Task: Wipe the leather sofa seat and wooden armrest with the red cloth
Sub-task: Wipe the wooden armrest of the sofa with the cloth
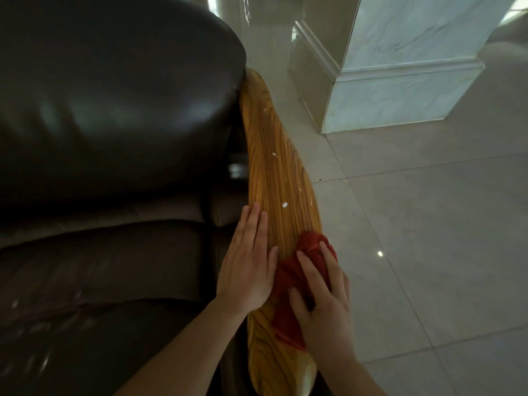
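one red cloth (287,277) under right hand (323,298), fingers spread; left hand (248,267) flat, fingers together, on the one wooden armrest (280,172); tiled floor (428,238) right

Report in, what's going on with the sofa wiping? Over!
Left hand flat on wooden armrest. Right hand pressing red cloth on armrest. White specks ahead, nothing blocking.
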